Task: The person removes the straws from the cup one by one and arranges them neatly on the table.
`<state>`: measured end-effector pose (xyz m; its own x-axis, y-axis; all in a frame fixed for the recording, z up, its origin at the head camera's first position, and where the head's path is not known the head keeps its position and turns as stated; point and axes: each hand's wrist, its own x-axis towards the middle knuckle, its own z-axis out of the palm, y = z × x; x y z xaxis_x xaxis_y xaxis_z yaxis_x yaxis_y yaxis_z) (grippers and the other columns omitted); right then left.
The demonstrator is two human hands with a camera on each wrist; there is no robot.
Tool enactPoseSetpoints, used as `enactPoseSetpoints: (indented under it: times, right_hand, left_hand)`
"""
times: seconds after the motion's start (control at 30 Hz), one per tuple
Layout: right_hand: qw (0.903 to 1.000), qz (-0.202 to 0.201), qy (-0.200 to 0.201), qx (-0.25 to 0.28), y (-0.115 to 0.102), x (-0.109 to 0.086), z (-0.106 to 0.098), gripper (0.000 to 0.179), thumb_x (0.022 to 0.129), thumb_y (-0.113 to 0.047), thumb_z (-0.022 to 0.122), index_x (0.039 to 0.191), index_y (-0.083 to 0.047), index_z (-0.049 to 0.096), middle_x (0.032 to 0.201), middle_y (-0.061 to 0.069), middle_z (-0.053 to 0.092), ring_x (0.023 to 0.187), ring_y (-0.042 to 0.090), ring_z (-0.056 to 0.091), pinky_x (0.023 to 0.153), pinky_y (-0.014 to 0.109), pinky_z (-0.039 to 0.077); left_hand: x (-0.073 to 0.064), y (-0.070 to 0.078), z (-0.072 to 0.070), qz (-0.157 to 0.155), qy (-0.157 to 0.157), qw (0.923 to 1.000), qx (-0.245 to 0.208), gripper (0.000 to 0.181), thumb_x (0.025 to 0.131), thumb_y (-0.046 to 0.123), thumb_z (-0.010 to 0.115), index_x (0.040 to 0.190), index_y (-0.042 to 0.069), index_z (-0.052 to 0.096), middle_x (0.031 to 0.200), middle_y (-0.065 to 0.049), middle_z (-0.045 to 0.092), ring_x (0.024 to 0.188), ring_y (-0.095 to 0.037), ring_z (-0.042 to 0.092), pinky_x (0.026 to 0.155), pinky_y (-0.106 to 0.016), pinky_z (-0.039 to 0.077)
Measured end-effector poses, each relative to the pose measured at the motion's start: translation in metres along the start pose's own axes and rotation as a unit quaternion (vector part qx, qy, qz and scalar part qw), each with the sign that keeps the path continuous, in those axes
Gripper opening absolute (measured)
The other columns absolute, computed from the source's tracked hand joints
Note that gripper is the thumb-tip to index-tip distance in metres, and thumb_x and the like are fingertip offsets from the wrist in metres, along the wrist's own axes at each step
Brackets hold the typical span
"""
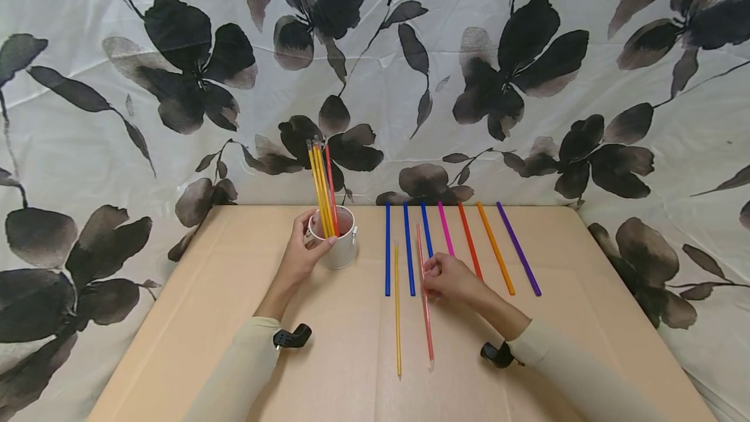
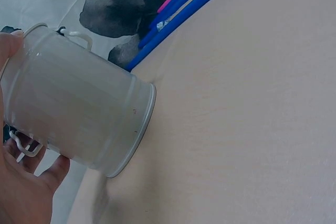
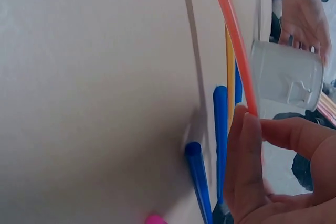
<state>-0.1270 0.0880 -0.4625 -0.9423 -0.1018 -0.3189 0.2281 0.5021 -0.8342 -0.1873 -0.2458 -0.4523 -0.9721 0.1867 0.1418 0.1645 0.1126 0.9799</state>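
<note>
My left hand [image 1: 301, 249] grips a small white bucket [image 1: 342, 254] near its rim, fingers on the outer side by a handle loop. Several yellow pencils [image 1: 321, 191] and a red pencil [image 1: 331, 187] stand in it, leaning left. Between the thumb and fingers of my right hand [image 1: 451, 279] is another red pencil [image 1: 428, 331], pinched around its middle. The right wrist view shows that red pencil [image 3: 233, 30] with a shadow beside it on the table. Left of it lies a yellow pencil [image 1: 398, 324]. The left wrist view has the bucket [image 2: 79, 98] tilted across the frame.
A row of coloured sticks lies on the tan table [image 1: 193, 344]: several blue ones [image 1: 387, 249], a pink one [image 1: 446, 230], a red one [image 1: 471, 239], an orange one [image 1: 496, 249] and a purple one [image 1: 519, 249]. Behind hangs a flowered cloth [image 1: 410, 103].
</note>
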Motion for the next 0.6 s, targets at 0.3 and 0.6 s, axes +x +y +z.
enactPoseSetpoints:
  times: [0.3,0.6]
  right_hand:
    - [0.9996,-0.003,0.017,-0.021,0.001,-0.002,0.008,0.028,0.088,-0.005,0.074,0.109,-0.003,0.056,0.078,0.009,0.063,0.064,0.023,0.063,0.061,0.031,0.059]
    - [0.9987,0.009,0.016,-0.048,0.001,-0.005,0.014,0.031,0.088,-0.007,0.075,0.111,-0.003,0.056,0.077,0.008,0.064,0.063,0.021,0.062,0.06,0.029,0.056]
  left_hand:
    - [0.001,-0.002,-0.001,0.001,-0.004,1.0,0.0,0.08,0.092,0.013,0.075,0.155,0.008,0.025,0.159,-0.02,0.027,0.149,-0.035,0.025,0.12,-0.06,0.028]
    - [0.002,-0.001,-0.002,-0.01,-0.003,0.9999,0.006,0.079,0.093,0.016,0.074,0.155,0.013,0.026,0.161,-0.02,0.024,0.151,-0.034,0.024,0.12,-0.059,0.028]
